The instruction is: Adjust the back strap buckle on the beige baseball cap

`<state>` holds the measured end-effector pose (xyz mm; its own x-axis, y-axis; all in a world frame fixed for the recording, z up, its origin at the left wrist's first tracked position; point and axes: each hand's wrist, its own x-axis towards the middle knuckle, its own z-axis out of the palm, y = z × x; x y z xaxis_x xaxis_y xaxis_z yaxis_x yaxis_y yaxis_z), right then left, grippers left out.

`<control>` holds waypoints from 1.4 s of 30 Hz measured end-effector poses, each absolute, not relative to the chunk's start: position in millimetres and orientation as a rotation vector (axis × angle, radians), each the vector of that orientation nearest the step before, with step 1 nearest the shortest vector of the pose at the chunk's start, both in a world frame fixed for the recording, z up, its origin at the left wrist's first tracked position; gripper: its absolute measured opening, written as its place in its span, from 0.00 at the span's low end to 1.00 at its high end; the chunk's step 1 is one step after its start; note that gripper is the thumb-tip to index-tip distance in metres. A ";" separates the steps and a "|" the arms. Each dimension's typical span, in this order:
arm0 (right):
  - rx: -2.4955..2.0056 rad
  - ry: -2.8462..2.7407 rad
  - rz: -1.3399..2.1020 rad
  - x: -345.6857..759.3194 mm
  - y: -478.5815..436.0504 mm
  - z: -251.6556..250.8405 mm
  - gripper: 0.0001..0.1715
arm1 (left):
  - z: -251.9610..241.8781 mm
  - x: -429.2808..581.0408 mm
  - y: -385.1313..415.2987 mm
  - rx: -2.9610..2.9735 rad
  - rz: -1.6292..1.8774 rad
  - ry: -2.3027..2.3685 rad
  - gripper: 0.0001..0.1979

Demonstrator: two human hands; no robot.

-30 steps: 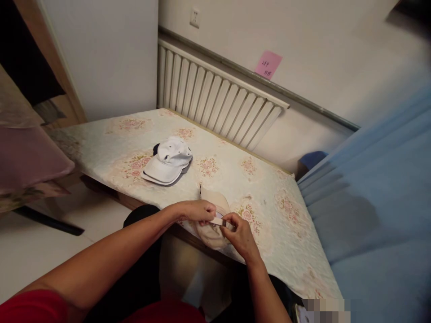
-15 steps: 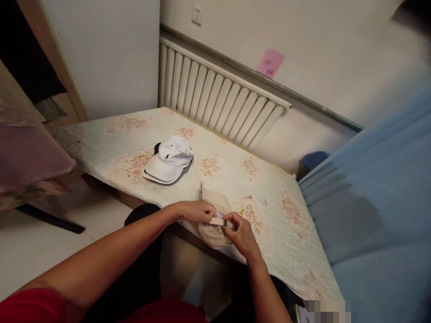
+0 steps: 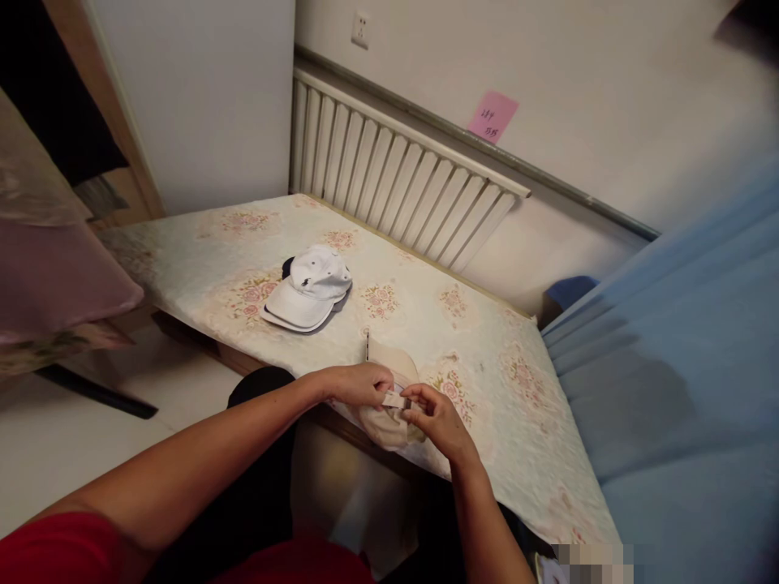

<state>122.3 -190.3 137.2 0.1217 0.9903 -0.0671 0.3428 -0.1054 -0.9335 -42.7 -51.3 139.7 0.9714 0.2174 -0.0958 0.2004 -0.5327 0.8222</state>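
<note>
Left grip (image 3: 363, 384) pinches pale strap (image 3: 393, 401); right grip (image 3: 443, 420) pinches same strap by dark buckle (image 3: 407, 403). Beige cap (image 3: 383, 427) at lower centre of frame, at near edge of floral cover (image 3: 419, 323). Risks: strap may slip if either pinch loosens; cap could drop off edge if released.

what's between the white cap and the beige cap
Between the white cap and the beige cap, the head view shows a stretch of flowered cover.

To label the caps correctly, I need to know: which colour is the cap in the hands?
The held cap is beige, best seen in the head view.
</note>
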 end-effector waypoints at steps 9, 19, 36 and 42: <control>-1.521 -1.276 1.205 125.0 -183.2 134.7 0.12 | 142.3 -42.2 -53.0 2.180 0.033 0.297 0.09; -1.606 -1.316 1.216 129.2 -178.8 127.9 0.13 | 140.8 -42.9 -52.8 2.202 0.057 0.260 0.08; -1.445 -1.194 1.147 124.9 -180.6 125.0 0.16 | 133.2 -47.0 -50.9 1.740 0.095 0.268 0.12; -1.552 -1.324 1.026 120.5 -183.6 131.2 0.16 | 130.2 -40.0 -55.4 1.772 0.194 0.382 0.14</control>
<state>120.5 -183.6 131.2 0.1101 0.9917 -0.0666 0.3117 -0.0981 -0.9451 -40.0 -55.4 130.2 0.9309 0.3577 -0.0735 0.1512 -0.1944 0.9692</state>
